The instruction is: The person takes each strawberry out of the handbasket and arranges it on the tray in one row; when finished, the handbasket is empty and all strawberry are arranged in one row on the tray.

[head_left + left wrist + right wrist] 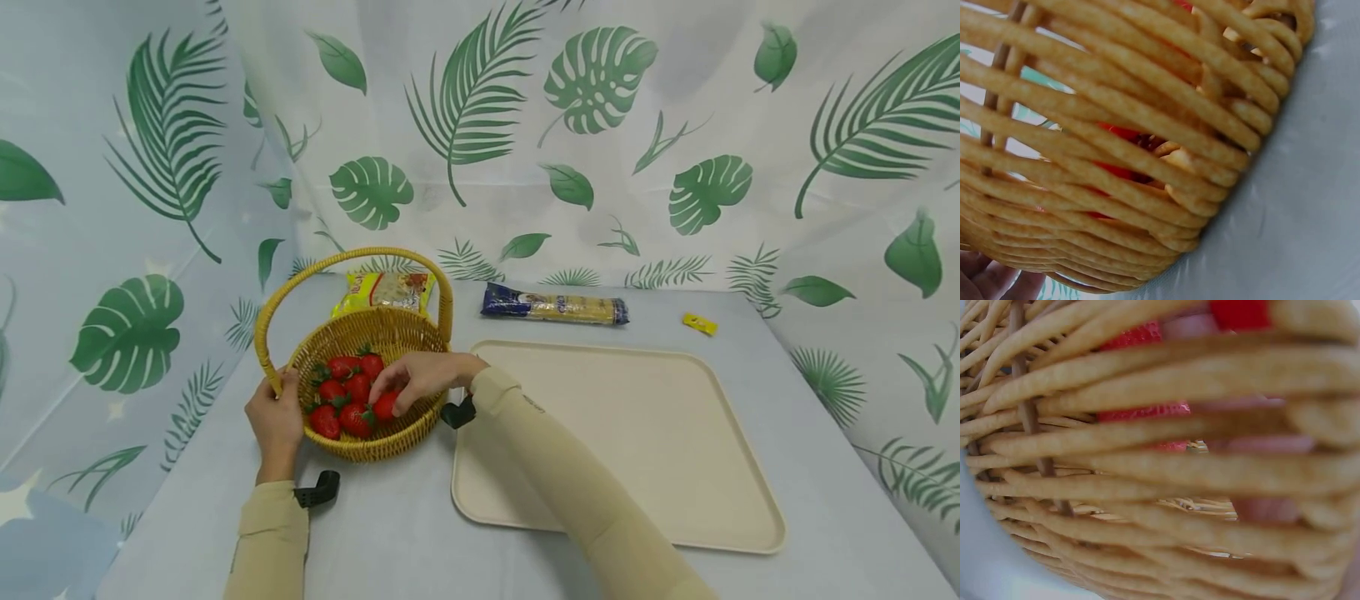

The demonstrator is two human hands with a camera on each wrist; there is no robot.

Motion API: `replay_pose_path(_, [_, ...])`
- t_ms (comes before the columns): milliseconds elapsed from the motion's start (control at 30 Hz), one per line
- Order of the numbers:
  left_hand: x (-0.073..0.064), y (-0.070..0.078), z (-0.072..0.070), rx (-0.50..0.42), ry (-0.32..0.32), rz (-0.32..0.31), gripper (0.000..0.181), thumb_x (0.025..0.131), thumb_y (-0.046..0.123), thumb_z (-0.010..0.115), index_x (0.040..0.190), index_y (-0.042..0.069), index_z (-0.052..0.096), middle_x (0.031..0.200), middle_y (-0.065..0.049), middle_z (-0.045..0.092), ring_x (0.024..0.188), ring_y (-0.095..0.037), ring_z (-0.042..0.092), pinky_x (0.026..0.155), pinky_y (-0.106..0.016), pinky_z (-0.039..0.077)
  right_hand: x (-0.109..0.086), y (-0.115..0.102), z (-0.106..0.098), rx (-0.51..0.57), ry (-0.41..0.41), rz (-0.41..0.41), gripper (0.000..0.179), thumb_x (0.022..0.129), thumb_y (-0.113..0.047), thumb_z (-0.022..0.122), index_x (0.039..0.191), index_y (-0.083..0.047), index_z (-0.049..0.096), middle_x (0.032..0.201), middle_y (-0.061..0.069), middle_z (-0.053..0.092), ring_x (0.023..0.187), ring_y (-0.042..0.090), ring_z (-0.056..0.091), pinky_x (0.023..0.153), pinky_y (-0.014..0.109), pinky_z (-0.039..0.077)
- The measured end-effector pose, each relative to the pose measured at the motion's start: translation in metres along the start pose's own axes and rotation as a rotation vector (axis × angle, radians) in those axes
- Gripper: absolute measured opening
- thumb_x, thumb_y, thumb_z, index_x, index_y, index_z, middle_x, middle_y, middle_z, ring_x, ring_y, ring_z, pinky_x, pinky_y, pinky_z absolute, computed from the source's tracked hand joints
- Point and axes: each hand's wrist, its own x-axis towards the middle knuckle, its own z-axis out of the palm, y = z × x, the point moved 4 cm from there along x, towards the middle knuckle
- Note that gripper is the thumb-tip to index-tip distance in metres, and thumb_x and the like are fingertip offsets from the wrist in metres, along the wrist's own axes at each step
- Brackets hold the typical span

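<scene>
A yellow wicker basket (367, 451) with a tall arched handle stands at the left of the table and holds several red strawberries (331, 391) with green leaves. My left hand (276, 423) grips the basket's left rim by the foot of the handle; its fingertips (1025, 286) show at the lower left of the left wrist view. Reaching over the right rim, my right hand (429, 375) pinches one strawberry (386, 406) between thumb and fingers inside the basket. The woven wall (1166, 472) fills most of the right wrist view and hides much of that hand.
Right of the basket lies a beige tray (622, 433), under my right forearm. Behind the basket is a yellow snack bag (390, 289). A blue-and-yellow long packet (555, 307) and a small yellow packet (700, 323) lie behind the tray. Leaf-printed cloth walls (480, 225) surround the table.
</scene>
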Motion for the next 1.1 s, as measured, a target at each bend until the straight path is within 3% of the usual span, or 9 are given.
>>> replay_pose_path(267, [-0.001, 0.0, 0.0, 0.001, -0.021, -0.013, 0.04, 0.099, 0.033, 0.055, 0.112, -0.002, 0.07, 0.094, -0.021, 0.067, 0.067, -0.011, 0.042, 0.063, -0.025, 0.033, -0.007, -0.003, 0.0, -0.005, 0.083, -0.029, 0.033, 0.087, -0.005, 0.071, 0.119, -0.01, 0.067, 0.119, -0.004, 0.063, 0.112, 0.009, 0.053, 0.096, 0.025, 0.044])
replay_pose_path(533, [-0.002, 0.002, -0.001, 0.001, -0.022, -0.021, 0.038, 0.099, 0.031, 0.056, 0.111, -0.002, 0.07, 0.094, -0.02, 0.067, 0.067, -0.009, 0.042, 0.063, -0.025, 0.033, -0.025, -0.002, -0.007, -0.031, 0.312, 0.032, 0.028, 0.085, -0.019, 0.077, 0.113, -0.019, 0.069, 0.116, -0.007, 0.063, 0.105, 0.019, 0.055, 0.085, 0.028, 0.048])
replay_pose_path(667, [-0.002, 0.001, -0.002, -0.003, -0.026, -0.024, 0.04, 0.099, 0.032, 0.055, 0.113, -0.002, 0.07, 0.096, -0.021, 0.067, 0.068, -0.01, 0.042, 0.064, -0.026, 0.033, -0.038, -0.002, -0.009, -0.005, 0.375, -0.02, 0.027, 0.088, -0.015, 0.074, 0.114, -0.015, 0.068, 0.117, -0.002, 0.064, 0.103, 0.021, 0.06, 0.087, 0.031, 0.049])
replay_pose_path(867, [-0.002, 0.001, -0.003, -0.007, -0.033, -0.021, 0.042, 0.1, 0.034, 0.055, 0.116, -0.002, 0.068, 0.096, -0.022, 0.067, 0.069, -0.011, 0.042, 0.065, -0.027, 0.033, -0.06, 0.001, -0.009, -0.065, 0.466, -0.07, 0.031, 0.092, -0.017, 0.07, 0.123, -0.016, 0.067, 0.128, -0.003, 0.06, 0.115, 0.014, 0.053, 0.094, 0.032, 0.045])
replay_pose_path(1000, [-0.002, 0.001, -0.002, 0.001, -0.036, -0.02, 0.042, 0.1, 0.034, 0.054, 0.115, -0.002, 0.069, 0.096, -0.022, 0.067, 0.067, -0.009, 0.041, 0.064, -0.025, 0.033, -0.075, 0.009, -0.01, -0.008, 0.565, -0.014, 0.039, 0.089, -0.023, 0.074, 0.126, -0.015, 0.065, 0.128, -0.002, 0.057, 0.109, 0.019, 0.058, 0.087, 0.034, 0.051])
replay_pose_path(1100, [-0.002, 0.001, -0.001, 0.0, -0.032, -0.02, 0.04, 0.1, 0.033, 0.055, 0.112, -0.003, 0.069, 0.097, -0.021, 0.067, 0.068, -0.008, 0.042, 0.064, -0.025, 0.033, -0.086, 0.017, -0.011, 0.093, 0.63, 0.023, 0.044, 0.086, -0.026, 0.076, 0.126, -0.012, 0.063, 0.126, 0.0, 0.058, 0.104, 0.022, 0.063, 0.082, 0.043, 0.054])
